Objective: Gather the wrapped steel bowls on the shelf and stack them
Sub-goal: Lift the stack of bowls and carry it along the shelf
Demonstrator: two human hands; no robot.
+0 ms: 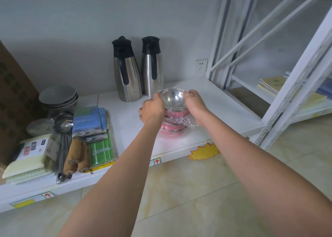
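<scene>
Both hands, left (152, 109) and right (195, 102), clamp top wrapped steel bowl (173, 97) over pink-rimmed stack (173, 127), apparently touching.

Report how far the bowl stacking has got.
Done: a stack of wrapped pink-sided bowls stands on the white shelf, in front of the two steel jugs. In hand: the left hand and right hand grip the top wrapped steel bowl by its rim, on or just above the stack. Left: release it. No other wrapped bowls show; the grey bowls at left are unwrapped.
</scene>
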